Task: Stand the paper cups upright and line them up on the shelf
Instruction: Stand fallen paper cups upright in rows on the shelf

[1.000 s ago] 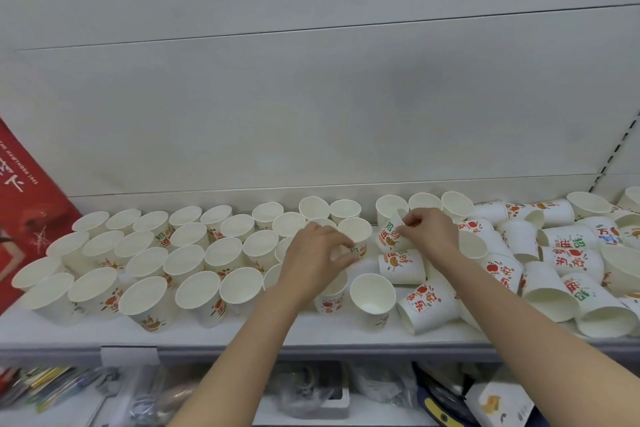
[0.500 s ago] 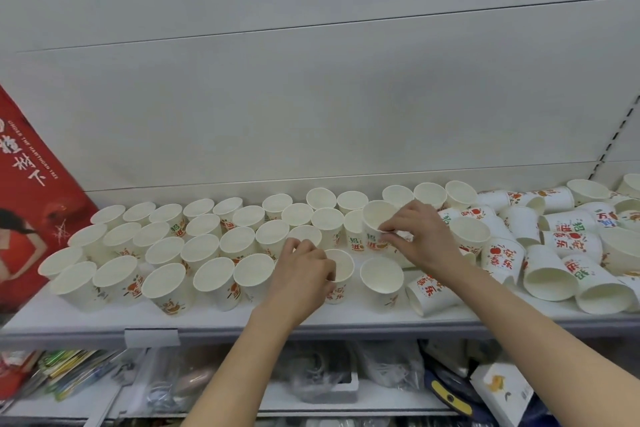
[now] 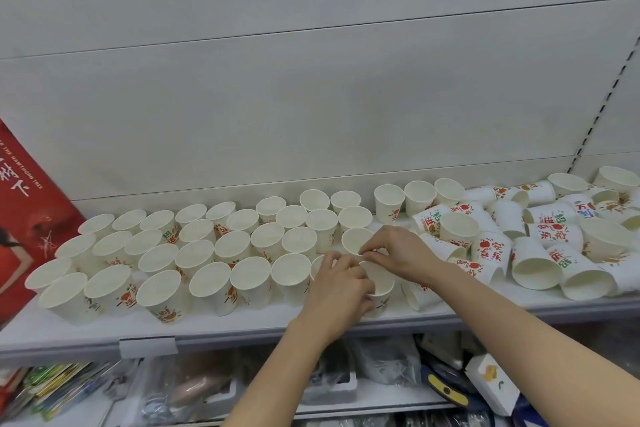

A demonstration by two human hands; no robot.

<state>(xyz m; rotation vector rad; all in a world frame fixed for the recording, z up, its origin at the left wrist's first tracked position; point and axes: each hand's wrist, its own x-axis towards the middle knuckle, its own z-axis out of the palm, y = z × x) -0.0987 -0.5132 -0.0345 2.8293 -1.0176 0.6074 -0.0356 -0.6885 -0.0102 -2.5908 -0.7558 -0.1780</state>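
The left hand (image 3: 337, 291) curls its fingers around the near side of an upright paper cup (image 3: 381, 282) at the front of the shelf (image 3: 242, 326), while the right hand (image 3: 398, 253) pinches that cup's far rim between thumb and fingertips. To the left, upright cups (image 3: 211, 279) stand in rough rows reaching back toward the wall, and to the right a heap of tipped cups (image 3: 540, 262) lies on its sides. A red poster (image 3: 24, 218) leans at the shelf's left end.
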